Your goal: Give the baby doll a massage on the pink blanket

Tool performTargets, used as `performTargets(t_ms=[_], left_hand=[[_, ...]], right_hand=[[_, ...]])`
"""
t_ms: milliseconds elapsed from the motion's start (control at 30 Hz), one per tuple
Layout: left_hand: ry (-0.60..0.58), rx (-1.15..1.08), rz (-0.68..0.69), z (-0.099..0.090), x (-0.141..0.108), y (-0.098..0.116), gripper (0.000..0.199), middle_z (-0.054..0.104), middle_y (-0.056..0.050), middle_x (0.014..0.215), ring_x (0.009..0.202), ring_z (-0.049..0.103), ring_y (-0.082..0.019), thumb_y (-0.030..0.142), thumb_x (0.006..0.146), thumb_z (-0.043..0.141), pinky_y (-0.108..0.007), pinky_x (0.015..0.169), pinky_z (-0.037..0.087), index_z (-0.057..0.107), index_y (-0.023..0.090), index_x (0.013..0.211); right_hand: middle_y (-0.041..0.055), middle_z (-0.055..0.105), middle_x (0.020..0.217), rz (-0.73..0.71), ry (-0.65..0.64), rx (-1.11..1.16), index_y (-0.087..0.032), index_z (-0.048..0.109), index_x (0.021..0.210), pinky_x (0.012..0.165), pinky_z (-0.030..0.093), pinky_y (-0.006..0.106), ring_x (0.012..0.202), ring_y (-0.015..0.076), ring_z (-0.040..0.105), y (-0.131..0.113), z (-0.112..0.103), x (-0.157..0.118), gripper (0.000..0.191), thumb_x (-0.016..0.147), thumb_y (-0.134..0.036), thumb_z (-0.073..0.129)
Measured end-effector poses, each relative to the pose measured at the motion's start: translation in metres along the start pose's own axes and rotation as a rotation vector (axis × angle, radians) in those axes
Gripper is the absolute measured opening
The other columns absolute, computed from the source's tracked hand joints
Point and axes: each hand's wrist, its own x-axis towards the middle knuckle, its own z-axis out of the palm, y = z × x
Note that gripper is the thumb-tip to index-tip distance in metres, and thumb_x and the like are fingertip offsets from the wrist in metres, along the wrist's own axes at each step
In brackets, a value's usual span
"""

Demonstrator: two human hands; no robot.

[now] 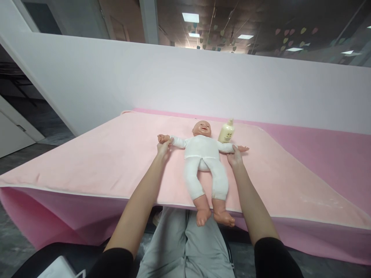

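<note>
A baby doll [202, 148] with a white cloth body lies on its back on the pink towel-like cover [95, 154]. Its arms are spread wide, and its bare feet hang over the front edge. My left hand [165, 147] is closed around the doll's wrist on the left side of the view. On the other side, my right hand [235, 155] grips the doll's other forearm near its wrist, thumb on top. Just behind that arm stands a pale yellow pump bottle [226, 132], close to the doll's head.
A white wall [203, 81] rises behind the table, with glass above it. A darker pink cloth [327, 150] shows under the cover at the right and hangs down in front. At the lower left, a white object [58, 268] lies on a black surface.
</note>
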Motion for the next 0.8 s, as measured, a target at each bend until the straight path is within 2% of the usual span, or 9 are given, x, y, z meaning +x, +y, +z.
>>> performTargets(t_ms=[100,300,567,800], left_hand=[[-0.006,0.000,0.013,0.0003,0.0002,0.0000,0.029,0.057,0.003,0.073,0.064,0.052,-0.005,0.006,0.061,0.078,-0.018,0.063,0.041,0.058,0.017,0.079],[-0.066,0.020,0.019,0.0007,0.0010,-0.0005,0.031,0.062,-0.002,0.089,0.079,0.059,-0.010,0.014,0.064,0.079,-0.023,0.074,0.044,0.062,0.017,0.090],[-0.062,-0.034,0.004,0.0018,0.0017,-0.0006,0.031,0.063,0.000,0.084,0.082,0.060,-0.009,0.008,0.063,0.080,-0.021,0.076,0.047,0.062,0.018,0.086],[-0.063,-0.045,0.009,-0.0005,0.0030,-0.0032,0.035,0.068,-0.002,0.089,0.088,0.064,-0.014,0.008,0.058,0.084,-0.026,0.084,0.052,0.065,0.017,0.086]], right_hand=[[0.0023,0.059,0.128,0.027,0.009,-0.003,-0.023,0.052,0.119,0.109,0.043,0.034,0.112,0.0084,0.061,-0.0013,0.0015,-0.0025,0.028,0.091,-0.021,0.047],[0.0036,0.054,0.135,0.031,0.025,0.011,-0.022,0.049,0.125,0.110,0.043,0.035,0.119,0.0105,0.057,-0.0039,0.0041,-0.0070,0.034,0.091,-0.020,0.048],[0.0033,0.059,0.128,0.042,0.023,0.017,-0.020,0.053,0.117,0.109,0.044,0.030,0.115,0.0093,0.059,-0.0037,0.0040,-0.0048,0.027,0.091,-0.019,0.047],[0.0010,0.060,0.125,0.035,0.029,0.006,-0.022,0.053,0.115,0.111,0.042,0.034,0.111,0.0081,0.061,-0.0042,0.0052,-0.0061,0.024,0.091,-0.019,0.047]])
